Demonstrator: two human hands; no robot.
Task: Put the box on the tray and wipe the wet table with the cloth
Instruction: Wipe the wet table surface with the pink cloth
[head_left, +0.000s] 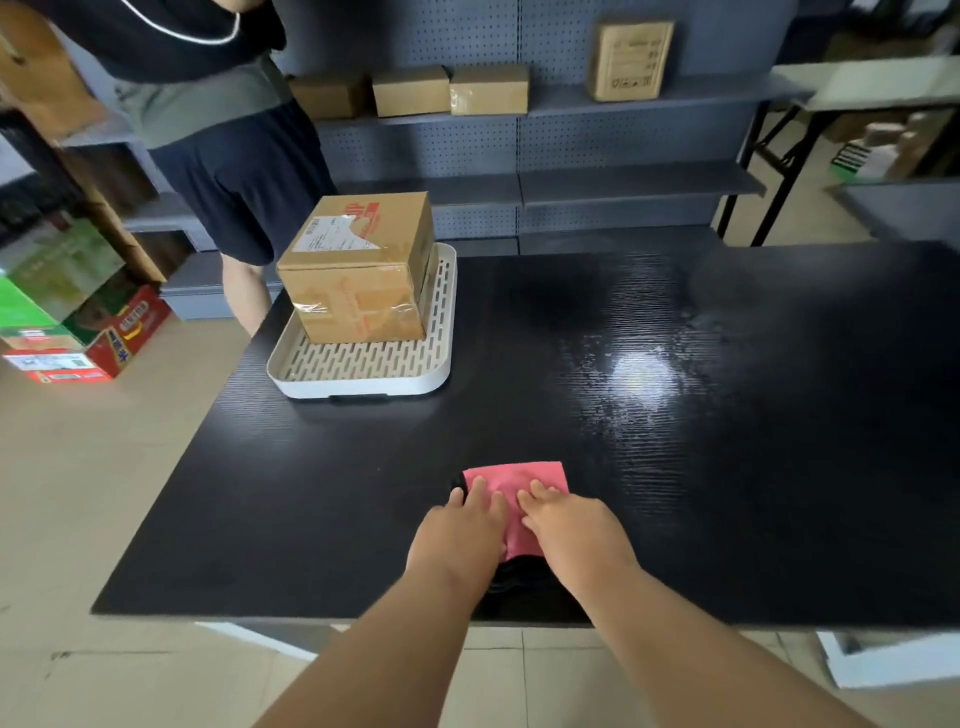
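A taped cardboard box (358, 265) stands on the white slotted tray (363, 371) at the far left of the black table (311, 493). A pink cloth (514, 480) lies flat near the table's front edge. My left hand (460, 535) and my right hand (571, 530) both press down on the cloth with fingers spread, covering its near half. A wet, shiny patch (644, 374) glistens on the table right of centre, beyond the cloth.
A person (228, 156) stands at the table's far left corner behind the tray. Grey shelves with several cardboard boxes (452, 91) run along the back. Coloured cartons (78, 322) sit on the floor at left. A folding table (857, 88) stands at right.
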